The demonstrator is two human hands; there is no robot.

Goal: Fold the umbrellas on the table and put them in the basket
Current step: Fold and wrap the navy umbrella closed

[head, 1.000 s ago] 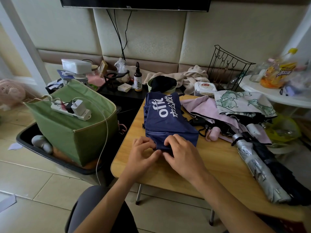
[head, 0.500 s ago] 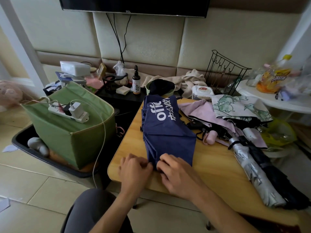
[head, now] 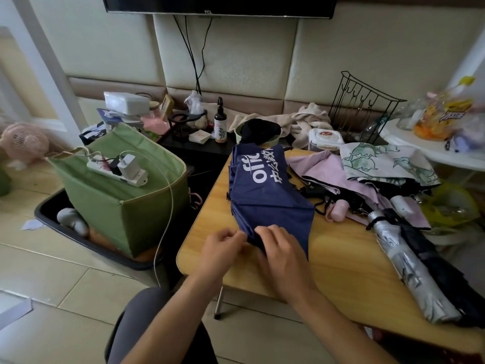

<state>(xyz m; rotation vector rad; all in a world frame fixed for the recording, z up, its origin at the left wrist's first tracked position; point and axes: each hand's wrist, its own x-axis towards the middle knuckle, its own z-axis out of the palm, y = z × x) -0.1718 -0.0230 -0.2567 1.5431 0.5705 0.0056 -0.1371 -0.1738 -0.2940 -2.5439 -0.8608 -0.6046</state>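
White "offic" on navy umbrella (head: 267, 195); "TCL" on TV (head: 220, 5)

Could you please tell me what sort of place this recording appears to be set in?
Most likely a lived-in home room, perhaps a living room: a wall-mounted television above padded wall panels, a small wooden table on a tiled floor, and household clutter such as a pink fan.

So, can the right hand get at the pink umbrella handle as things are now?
Probably yes. The pink handle lies uncovered on the table, with bare wood before it, but the right hand is holding the navy umbrella and must release it.
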